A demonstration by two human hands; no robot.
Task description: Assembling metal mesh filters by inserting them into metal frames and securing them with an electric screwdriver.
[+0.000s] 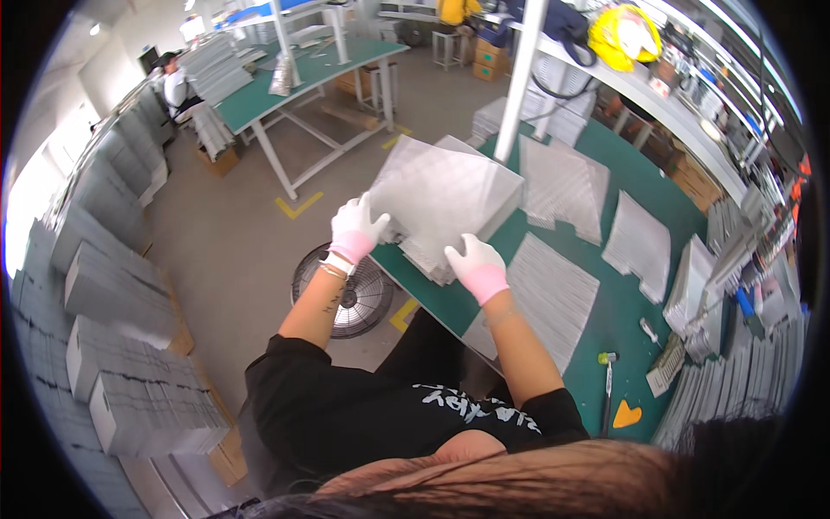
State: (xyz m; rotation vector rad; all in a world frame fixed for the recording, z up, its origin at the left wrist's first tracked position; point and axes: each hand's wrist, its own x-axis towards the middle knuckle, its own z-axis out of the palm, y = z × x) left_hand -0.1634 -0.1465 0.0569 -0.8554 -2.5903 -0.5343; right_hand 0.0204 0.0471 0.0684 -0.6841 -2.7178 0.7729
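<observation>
A thick stack of thin grey mesh-like sheets [445,186] lies at the left edge of the green table, its notched side toward me. At its left corner, my left hand [356,232], in a white glove with a pink cuff, grips the edge with thumb and fingers apart. My right hand [478,266], gloved the same way, holds the near right edge, its fingers partly hidden. Just right of it lies a flat pile of similar sheets [553,294]. Farther back are another notched pile [562,186] and a smaller one [638,245].
A hammer [609,389], an orange heart-shaped piece [628,413] and rows of upright panels [735,381] are on the table's right. A white post [522,82] rises behind the stack. A floor fan [350,298] stands below my left arm; piled panels [156,406] line the left.
</observation>
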